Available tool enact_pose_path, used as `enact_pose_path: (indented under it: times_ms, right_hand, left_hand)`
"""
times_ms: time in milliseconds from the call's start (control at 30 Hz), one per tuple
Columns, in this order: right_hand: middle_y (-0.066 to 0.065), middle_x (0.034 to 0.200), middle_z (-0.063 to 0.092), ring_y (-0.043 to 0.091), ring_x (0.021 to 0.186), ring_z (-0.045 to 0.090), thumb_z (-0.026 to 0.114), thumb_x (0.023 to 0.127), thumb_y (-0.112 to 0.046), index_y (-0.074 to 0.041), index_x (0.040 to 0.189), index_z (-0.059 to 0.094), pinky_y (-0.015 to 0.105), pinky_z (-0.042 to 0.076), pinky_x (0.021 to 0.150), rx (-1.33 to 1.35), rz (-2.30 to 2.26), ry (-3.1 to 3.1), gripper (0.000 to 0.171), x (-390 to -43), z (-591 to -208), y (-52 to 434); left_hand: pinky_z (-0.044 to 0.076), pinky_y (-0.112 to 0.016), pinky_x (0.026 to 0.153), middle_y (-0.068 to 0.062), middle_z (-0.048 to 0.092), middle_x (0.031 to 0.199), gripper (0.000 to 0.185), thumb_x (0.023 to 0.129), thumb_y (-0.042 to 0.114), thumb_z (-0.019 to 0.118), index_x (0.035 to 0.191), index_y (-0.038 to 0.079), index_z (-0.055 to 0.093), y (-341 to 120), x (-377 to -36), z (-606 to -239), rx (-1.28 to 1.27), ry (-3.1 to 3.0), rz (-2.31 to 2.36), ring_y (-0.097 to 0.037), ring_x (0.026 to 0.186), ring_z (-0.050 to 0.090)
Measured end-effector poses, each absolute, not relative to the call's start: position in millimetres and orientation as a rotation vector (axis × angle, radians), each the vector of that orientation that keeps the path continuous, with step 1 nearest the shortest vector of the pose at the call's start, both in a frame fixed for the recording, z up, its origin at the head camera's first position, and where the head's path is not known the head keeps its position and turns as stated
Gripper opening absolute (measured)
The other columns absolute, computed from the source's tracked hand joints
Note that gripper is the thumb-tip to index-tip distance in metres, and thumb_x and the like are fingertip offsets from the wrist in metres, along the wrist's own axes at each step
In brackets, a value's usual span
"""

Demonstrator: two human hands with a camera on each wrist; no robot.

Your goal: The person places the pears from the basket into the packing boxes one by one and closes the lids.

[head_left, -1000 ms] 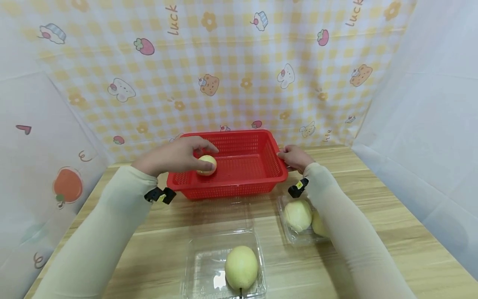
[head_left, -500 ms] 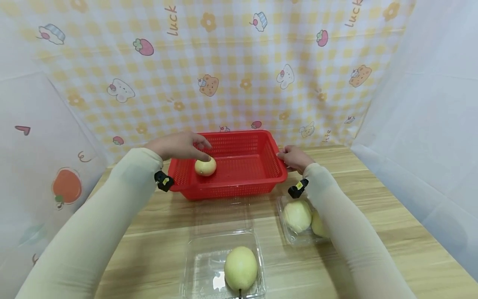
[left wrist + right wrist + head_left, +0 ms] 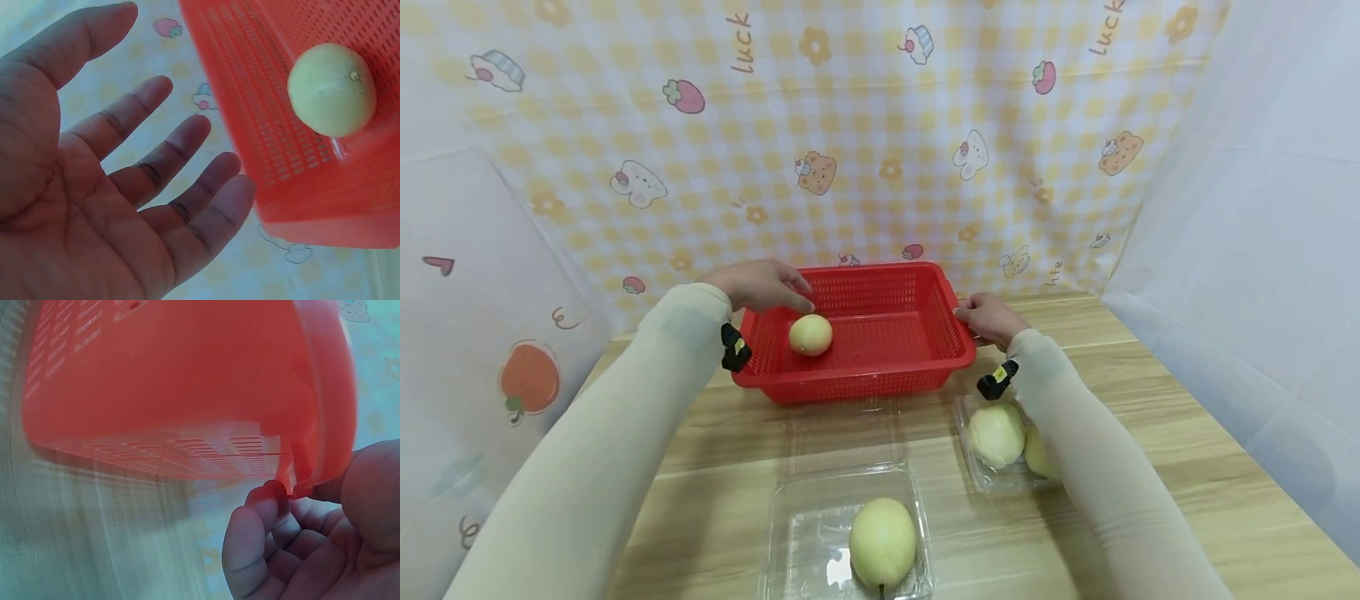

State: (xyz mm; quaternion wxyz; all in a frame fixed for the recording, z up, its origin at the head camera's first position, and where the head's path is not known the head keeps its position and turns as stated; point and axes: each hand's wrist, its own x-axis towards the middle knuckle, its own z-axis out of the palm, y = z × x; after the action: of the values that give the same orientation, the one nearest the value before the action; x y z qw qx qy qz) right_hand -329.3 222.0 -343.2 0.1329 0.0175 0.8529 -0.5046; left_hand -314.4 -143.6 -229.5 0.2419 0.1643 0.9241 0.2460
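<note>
A red plastic basket (image 3: 887, 337) stands at the back of the table. Inside its left part lies a pale yellow pear (image 3: 810, 335), which the left wrist view also shows against the basket wall. My left hand (image 3: 762, 285) hovers over the basket's left end, behind the pear. Its fingers are spread and relaxed, and the palm holds nothing in the left wrist view. At the opposite end, my right hand (image 3: 992, 318) pinches the basket's right rim (image 3: 331, 394) between thumb and curled fingers.
An open clear plastic clamshell box (image 3: 805, 533) sits at the near middle, with one pear (image 3: 882, 543) in it. Another clear box (image 3: 1000, 479) stands under my right forearm; pears (image 3: 997, 435) show inside, partly covered by the sleeve. A patterned cloth (image 3: 880, 125) hangs behind the basket.
My left hand has let go of the pear in the basket and drawn back up and to the left. The right hand keeps its grip on the rim.
</note>
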Motion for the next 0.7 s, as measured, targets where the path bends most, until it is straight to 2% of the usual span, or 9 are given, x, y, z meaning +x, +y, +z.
enact_pose_path:
  times_ms: [300,500,700]
  right_hand:
    - [0.016,0.099,0.062,0.020,0.077,0.067,0.045,0.105,-0.017,0.003,0.108,0.052,0.034,0.059,0.069,0.040,-1.452,2.479,0.021,-327.8,-339.6,223.9]
    - [0.018,0.101,0.062,0.021,0.078,0.067,0.046,0.105,-0.017,0.003,0.109,0.052,0.034,0.059,0.069,0.056,-1.474,2.462,0.021,-327.4,-338.2,223.1]
    - [0.017,0.099,0.062,0.019,0.076,0.067,0.046,0.106,-0.017,0.002,0.109,0.051,0.033,0.058,0.067,0.064,-1.476,2.463,0.020,-328.5,-339.7,221.8]
  left_hand:
    - [0.046,-0.050,0.095,-0.012,0.056,0.134,0.050,0.094,0.036,0.065,0.134,0.008,0.057,-141.7,-333.0,-246.9,0.457,2.579,0.639,-0.033,0.122,0.052]
    - [0.047,-0.050,0.096,-0.012,0.055,0.135,0.053,0.092,0.041,0.067,0.134,0.010,0.058,-137.8,-356.1,-266.1,0.424,2.602,0.575,-0.032,0.120,0.052]
    - [0.046,-0.049,0.096,-0.009,0.055,0.135,0.052,0.091,0.042,0.066,0.134,0.013,0.059,-128.9,-364.2,-274.4,0.411,2.606,0.538,-0.031,0.118,0.053]
